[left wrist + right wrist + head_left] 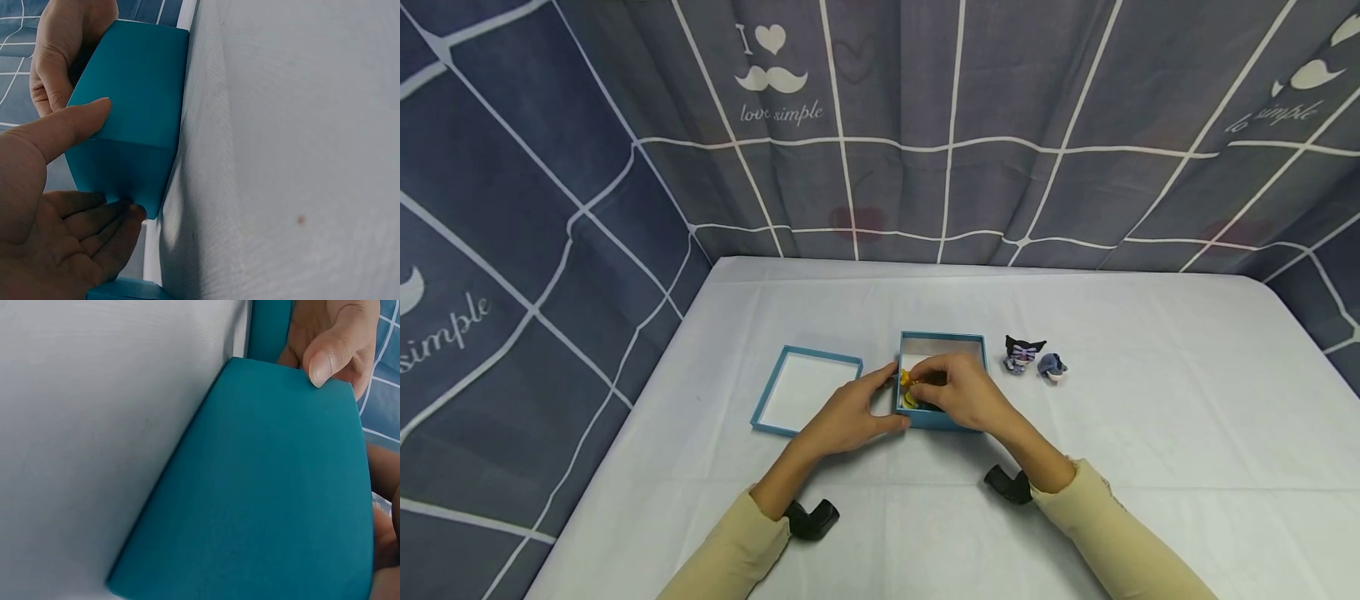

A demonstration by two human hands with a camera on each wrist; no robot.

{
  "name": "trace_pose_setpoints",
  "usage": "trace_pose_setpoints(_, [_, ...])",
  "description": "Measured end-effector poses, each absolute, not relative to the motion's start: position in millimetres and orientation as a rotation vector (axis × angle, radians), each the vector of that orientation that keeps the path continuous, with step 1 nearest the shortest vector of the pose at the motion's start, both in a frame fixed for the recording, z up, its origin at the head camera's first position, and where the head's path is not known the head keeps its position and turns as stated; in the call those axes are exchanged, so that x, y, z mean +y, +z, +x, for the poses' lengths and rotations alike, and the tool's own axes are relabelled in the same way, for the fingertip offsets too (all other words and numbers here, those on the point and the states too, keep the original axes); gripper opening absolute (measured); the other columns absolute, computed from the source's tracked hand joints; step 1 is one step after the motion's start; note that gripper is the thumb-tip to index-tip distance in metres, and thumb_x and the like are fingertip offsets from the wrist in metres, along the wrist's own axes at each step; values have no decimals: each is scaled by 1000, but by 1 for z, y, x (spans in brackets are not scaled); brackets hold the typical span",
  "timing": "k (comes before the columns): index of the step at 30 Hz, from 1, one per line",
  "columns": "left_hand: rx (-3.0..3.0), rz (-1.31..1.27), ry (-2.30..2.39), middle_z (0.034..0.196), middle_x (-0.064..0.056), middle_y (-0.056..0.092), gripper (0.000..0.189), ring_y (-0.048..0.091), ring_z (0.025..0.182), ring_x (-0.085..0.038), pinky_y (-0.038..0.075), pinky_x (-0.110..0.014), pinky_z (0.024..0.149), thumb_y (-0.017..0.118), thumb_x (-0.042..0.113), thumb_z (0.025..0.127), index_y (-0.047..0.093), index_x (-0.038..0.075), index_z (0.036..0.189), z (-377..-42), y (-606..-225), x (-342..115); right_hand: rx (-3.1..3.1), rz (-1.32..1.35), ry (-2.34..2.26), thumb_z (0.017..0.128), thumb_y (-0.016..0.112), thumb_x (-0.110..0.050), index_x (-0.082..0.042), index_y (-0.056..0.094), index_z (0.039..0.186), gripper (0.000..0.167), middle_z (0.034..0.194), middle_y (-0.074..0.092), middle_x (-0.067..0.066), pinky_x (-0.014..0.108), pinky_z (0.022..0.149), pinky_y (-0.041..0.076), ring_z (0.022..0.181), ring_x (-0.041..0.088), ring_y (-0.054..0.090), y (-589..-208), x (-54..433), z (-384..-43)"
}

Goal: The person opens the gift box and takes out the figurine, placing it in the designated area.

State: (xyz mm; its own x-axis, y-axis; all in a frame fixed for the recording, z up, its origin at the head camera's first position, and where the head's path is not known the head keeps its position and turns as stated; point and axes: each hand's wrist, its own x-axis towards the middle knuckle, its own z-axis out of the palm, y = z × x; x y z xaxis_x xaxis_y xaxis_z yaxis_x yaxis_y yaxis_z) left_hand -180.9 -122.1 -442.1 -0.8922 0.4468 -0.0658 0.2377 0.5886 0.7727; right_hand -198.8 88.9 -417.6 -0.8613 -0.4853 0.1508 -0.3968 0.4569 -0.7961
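Observation:
A teal open-topped box [943, 420] with a pale inside stands on the white-covered table. My left hand [848, 415] steadies it at the near left corner, thumb [87, 122] on the near wall and fingers [103, 234] against the left wall. My right hand [964, 390] reaches down into the box from the right. Its thumb and fingertips pinch a small yellow toy figure [905, 377] near the left inner wall. More yellow shows just below, and the hand hides much of the inside. In the right wrist view, the box wall [269, 481] covers the right fingertips.
Left of the box lies its teal-rimmed lid [808, 387], white inside facing up. Two small figures, a black-eared one [1021, 354] and a blue-grey one [1052, 367], are on the table [1165, 375] to the right. A grid-patterned curtain [895, 192] hangs behind.

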Motion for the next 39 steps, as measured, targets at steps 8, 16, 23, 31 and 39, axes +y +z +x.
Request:
trace_pose_setpoints(8, [2564,562,1211,154,-12,37,85,33,142,-27,32,-46,112,78,33,87,34,3,153,-180,-441,-122,2586,-743,-1514,91,72,-9,-4,75,101,12,92,71,0,30,71,54,82,13,64,-420,92,-195])
trace_pose_setpoints(16, [2562,562,1221,154,-13,37,86,33,141,-27,32,-47,112,78,33,87,32,2,153,-179,-441,-122,2550,-682,-1636,90,74,-13,0,75,104,19,96,72,5,29,70,55,83,15,66,-421,93,-195])
trace_pose_setpoints(23, [2568,555,1210,154,-10,36,87,33,142,-24,32,-44,113,79,33,86,32,4,154,-179,-440,-121,2554,-638,-1727,89,75,-15,2,74,105,24,98,72,7,28,71,55,84,17,67,-422,95,-193])
trace_pose_setpoints(31, [2564,562,1203,154,-12,36,88,33,141,-26,33,-46,112,77,36,86,31,3,154,-180,-440,-121,2564,-601,-1869,89,76,-15,-1,76,103,20,101,72,7,27,74,55,87,19,67,-423,97,-190])
trace_pose_setpoints(39, [2562,568,1227,154,-13,37,86,34,141,-27,33,-46,112,78,33,86,33,2,153,-179,-441,-122,2592,-611,-1990,88,76,-10,-1,75,99,15,96,71,8,24,72,54,85,17,65,-428,97,-189])
